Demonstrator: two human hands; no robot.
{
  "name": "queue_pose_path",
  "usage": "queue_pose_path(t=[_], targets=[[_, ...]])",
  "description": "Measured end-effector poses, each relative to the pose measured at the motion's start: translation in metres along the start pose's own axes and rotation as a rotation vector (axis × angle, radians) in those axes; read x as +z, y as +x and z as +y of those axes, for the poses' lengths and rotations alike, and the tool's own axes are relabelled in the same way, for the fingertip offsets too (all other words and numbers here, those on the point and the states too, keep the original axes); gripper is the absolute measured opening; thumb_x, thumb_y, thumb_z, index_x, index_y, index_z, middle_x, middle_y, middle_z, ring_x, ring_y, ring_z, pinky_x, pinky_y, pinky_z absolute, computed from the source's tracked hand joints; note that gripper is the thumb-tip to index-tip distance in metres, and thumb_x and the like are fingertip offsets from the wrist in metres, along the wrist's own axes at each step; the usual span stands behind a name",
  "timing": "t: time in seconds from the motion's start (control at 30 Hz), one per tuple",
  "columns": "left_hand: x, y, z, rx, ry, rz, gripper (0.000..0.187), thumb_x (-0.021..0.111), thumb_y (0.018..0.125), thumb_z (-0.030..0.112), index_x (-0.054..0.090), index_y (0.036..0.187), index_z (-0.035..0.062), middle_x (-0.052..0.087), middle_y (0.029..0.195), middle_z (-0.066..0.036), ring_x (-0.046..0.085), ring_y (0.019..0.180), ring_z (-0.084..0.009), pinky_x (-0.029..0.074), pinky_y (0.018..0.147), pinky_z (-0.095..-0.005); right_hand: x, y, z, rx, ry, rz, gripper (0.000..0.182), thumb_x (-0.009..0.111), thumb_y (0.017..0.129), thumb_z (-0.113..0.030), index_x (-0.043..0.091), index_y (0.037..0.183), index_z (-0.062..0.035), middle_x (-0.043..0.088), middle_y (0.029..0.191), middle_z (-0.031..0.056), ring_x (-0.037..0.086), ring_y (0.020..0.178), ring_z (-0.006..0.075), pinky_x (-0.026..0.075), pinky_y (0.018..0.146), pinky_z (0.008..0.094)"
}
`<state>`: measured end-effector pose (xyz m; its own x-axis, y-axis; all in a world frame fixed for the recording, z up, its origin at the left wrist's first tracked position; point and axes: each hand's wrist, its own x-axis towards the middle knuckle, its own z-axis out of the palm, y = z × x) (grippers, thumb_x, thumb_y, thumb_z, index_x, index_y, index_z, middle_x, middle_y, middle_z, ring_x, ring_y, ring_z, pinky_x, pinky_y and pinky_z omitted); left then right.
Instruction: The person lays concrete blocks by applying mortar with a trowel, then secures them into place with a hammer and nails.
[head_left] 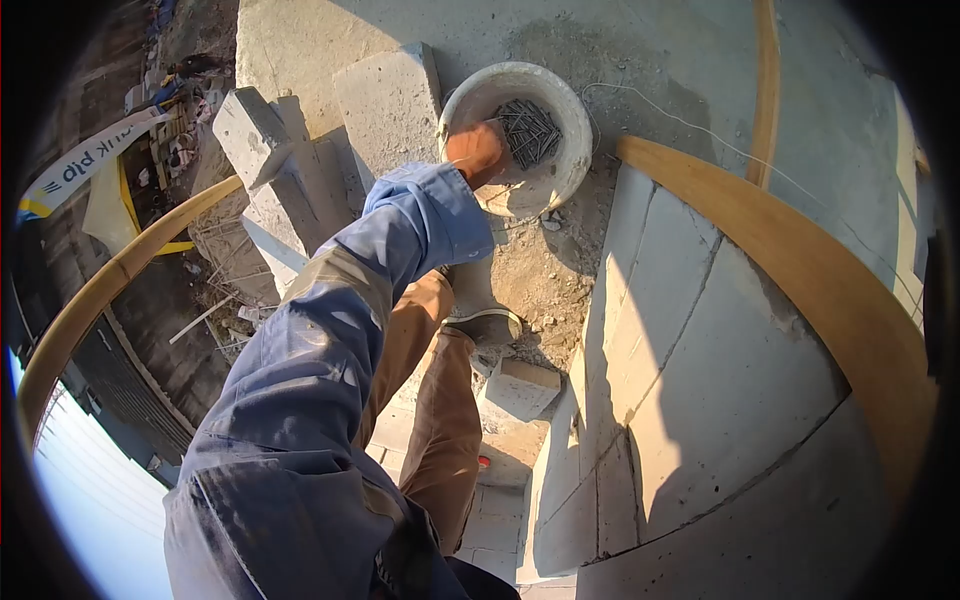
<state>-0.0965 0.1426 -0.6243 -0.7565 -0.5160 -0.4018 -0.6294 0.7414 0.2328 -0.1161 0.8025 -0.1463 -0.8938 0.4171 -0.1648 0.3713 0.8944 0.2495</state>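
Observation:
My left hand, at the end of a blue sleeve, reaches over the near left rim of a round pale bucket. It is beside a pile of grey nails inside the bucket. Its fingers are not clearly visible, so whether they hold anything cannot be made out. My right hand is out of view.
Grey blocks stand left of the bucket, and a smaller block lies by my shoe. A block wall rises at right, with a curved wooden board along it. A thin wire crosses the slab.

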Motion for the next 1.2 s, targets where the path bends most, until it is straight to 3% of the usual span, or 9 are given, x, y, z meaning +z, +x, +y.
queue_pose_path(t=[0.07,0.23,0.33,0.53,0.6,0.67,0.87,1.0,1.2], targets=[[-0.048,-0.031,0.005,-0.090,-0.278,-0.253,0.030,0.062,0.082,0.031,0.069,0.090,0.0023,0.070,0.083,-0.022,0.069,0.080,-0.0366,0.053,0.071,-0.0489,-0.022,-0.001,0.006,-0.020,0.011,0.006,0.055,0.044,0.103,-0.035,0.053,0.129,0.0130,0.055,0.124,0.0373,0.058,0.108,0.0481,0.046,0.095,0.0459],[-0.070,-0.127,-0.010,0.389,-0.334,-0.102,0.027,0.065,0.083,0.029,0.066,0.090,0.0034,0.069,0.087,-0.019,0.067,0.080,-0.0399,0.052,0.069,-0.0464,-0.116,-0.036,0.059,0.013,0.046,0.104,0.054,0.044,0.103,-0.034,0.053,0.129,0.0129,0.055,0.124,0.0374,0.058,0.108,0.0481,0.046,0.095,0.0457],[-0.173,-0.197,0.036,-0.044,-0.584,-0.428,0.024,0.061,0.081,0.027,0.065,0.087,0.0042,0.066,0.077,-0.019,0.065,0.070,-0.0357,0.048,0.062,-0.0444,-0.184,-0.102,0.121,0.152,0.070,0.211,0.054,0.044,0.103,-0.034,0.053,0.129,0.0128,0.055,0.124,0.0375,0.058,0.108,0.0481,0.046,0.095,0.0456],[-0.273,-0.287,0.054,0.186,-0.473,-0.418,0.023,0.065,0.083,0.025,0.059,0.083,0.0026,0.058,0.069,-0.017,0.060,0.064,-0.0305,0.045,0.060,-0.0430,-0.173,-0.107,0.092,0.352,0.125,0.309,0.048,0.046,0.101,-0.029,0.054,0.129,0.0092,0.058,0.117,0.0326,0.057,0.108,0.0472,0.045,0.090,0.0514],[-0.309,-0.293,0.063,0.197,-0.424,-0.546,0.027,0.068,0.083,0.031,0.066,0.084,0.0039,0.063,0.071,-0.007,0.059,0.061,-0.0157,0.046,0.058,-0.0360,-0.177,-0.110,0.076,0.478,0.155,0.320,0.047,0.048,0.100,-0.031,0.055,0.132,0.0025,0.059,0.114,0.0300,0.058,0.106,0.0441,0.046,0.089,0.0505],[-0.349,-0.297,0.079,0.277,-0.435,-0.548,0.028,0.068,0.083,0.032,0.066,0.084,0.0036,0.063,0.070,-0.005,0.057,0.060,-0.0138,0.045,0.056,-0.0346,-0.147,-0.105,0.092,0.344,0.185,0.561,0.044,0.053,0.098,-0.029,0.055,0.132,-0.0005,0.060,0.111,0.0245,0.058,0.106,0.0411,0.046,0.091,0.0476],[-0.475,-0.301,0.182,0.261,-0.644,-0.725,0.026,0.068,0.089,0.029,0.063,0.085,0.0031,0.060,0.070,-0.002,0.055,0.060,-0.0101,0.043,0.053,-0.0294,-0.146,-0.101,0.081,0.497,0.175,0.508,0.042,0.056,0.096,-0.028,0.056,0.131,-0.0043,0.060,0.113,0.0163,0.057,0.108,0.0363,0.047,0.091,0.0463],[-0.501,-0.289,0.250,0.328,-0.915,-0.890,0.027,0.067,0.093,0.030,0.064,0.092,0.0027,0.063,0.075,0.000,0.055,0.059,-0.0070,0.043,0.049,-0.0242,-0.157,-0.108,0.072,0.542,0.161,0.522,0.040,0.057,0.096,-0.030,0.058,0.129,-0.0071,0.060,0.115,0.0143,0.057,0.110,0.0350,0.047,0.093,0.0477],[-0.502,-0.274,0.316,0.387,-0.823,-0.966,0.025,0.067,0.093,0.029,0.063,0.097,0.0051,0.066,0.088,-0.002,0.057,0.069,-0.0068,0.046,0.061,-0.0223,-0.155,-0.106,0.069,0.574,0.226,0.511,0.040,0.057,0.095,-0.031,0.059,0.127,-0.0066,0.058,0.120,0.0140,0.054,0.115,0.0345,0.048,0.093,0.0483]])
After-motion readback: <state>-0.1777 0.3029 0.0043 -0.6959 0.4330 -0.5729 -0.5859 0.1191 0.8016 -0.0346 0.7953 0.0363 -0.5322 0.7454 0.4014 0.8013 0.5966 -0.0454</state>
